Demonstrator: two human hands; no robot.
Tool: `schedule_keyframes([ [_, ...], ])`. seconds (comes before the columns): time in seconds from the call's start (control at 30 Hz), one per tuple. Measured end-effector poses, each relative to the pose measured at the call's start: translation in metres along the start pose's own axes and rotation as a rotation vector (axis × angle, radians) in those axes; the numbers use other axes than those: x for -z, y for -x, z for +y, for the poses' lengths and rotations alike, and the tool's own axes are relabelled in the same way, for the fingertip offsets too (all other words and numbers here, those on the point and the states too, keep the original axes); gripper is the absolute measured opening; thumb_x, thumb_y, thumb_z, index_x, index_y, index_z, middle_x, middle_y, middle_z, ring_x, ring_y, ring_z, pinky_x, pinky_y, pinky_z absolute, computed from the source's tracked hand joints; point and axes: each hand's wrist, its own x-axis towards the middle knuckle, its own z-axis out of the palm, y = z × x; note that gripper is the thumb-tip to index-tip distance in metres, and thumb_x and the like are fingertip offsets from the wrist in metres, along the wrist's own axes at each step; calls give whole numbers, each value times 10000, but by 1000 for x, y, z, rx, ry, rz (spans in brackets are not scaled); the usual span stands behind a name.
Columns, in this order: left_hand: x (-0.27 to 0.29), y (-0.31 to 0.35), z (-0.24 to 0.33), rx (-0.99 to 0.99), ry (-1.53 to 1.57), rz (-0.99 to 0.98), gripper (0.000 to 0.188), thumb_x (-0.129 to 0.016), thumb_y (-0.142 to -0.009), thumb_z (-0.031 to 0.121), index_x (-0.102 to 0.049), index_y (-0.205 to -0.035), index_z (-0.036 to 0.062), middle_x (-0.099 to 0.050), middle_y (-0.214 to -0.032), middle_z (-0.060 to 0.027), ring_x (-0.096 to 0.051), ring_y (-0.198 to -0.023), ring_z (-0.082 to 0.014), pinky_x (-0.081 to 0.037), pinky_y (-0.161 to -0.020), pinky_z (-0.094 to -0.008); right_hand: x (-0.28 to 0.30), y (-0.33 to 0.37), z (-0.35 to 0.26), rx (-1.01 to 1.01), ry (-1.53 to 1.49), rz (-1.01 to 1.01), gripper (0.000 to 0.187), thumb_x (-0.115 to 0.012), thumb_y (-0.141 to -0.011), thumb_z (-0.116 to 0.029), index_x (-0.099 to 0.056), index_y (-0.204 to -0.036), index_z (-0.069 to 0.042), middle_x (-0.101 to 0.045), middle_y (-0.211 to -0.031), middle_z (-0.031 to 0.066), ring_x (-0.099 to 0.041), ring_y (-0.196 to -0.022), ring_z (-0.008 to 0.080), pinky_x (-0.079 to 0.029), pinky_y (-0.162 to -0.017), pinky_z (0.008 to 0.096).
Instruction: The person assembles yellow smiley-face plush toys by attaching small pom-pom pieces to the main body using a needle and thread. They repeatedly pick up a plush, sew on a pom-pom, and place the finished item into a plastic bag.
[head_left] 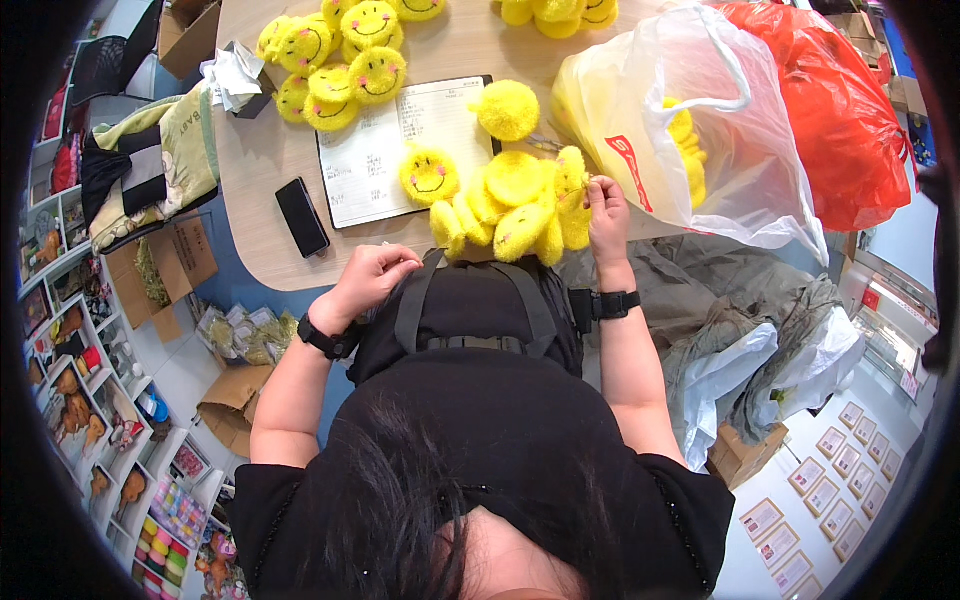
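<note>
A cluster of fuzzy yellow smiley plush pieces (520, 205) lies at the table's near edge. At its right side is my right hand (607, 212), fingertips pinched together beside one yellow plush (571, 180); whatever is between them is too small to make out. My left hand (372, 275) is curled closed at the table edge, left of the cluster, its fingertips turned inward and their contents hidden. One smiling plush (430, 176) rests face up on the open notebook (365, 175). Just beyond the cluster sits a round yellow plush (507, 110).
More smiley plushes (375, 72) pile up at the far left, near a black phone (302, 217). To the right stand a white plastic bag (740, 150) holding yellow plushes and a red bag (840, 120). A black bag (470, 310) sits against my front.
</note>
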Motion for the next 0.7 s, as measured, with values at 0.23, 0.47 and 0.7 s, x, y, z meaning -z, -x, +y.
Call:
schedule_keyframes([
  [0.23, -23, -44, 23, -139, -87, 130, 162, -669, -921, 158, -684, -1001, 18, -617, -653, -108, -546, -555, -166, -443, -550, -309, -39, -1, -19, -59, 57, -254, 78, -647, -952, -100, -634, -982, -29, -610, -834, -31, -534, -680, 60, -444, -608, 206],
  [0.47, -68, -128, 44, -297, -209, 56, 218, -694, -896, 254, -716, -1013, 71, -611, -631, -154, -598, -537, -271, -448, -523, -368, -66, 8, -45, 233, 412, -336, 49, -683, -899, -56, -640, -908, -34, -523, -919, 22, -512, -736, 91, -415, -592, 220],
  [0.7, -78, -138, 16, -284, -486, -101, 172, -687, -877, 271, -757, -893, 115, -687, -763, -157, -675, -713, -330, -530, -658, -419, -52, 16, -45, -49, -35, -293, 22, -584, -982, -76, -578, -968, -59, -573, -914, 3, -494, -726, 62, -412, -662, 198],
])
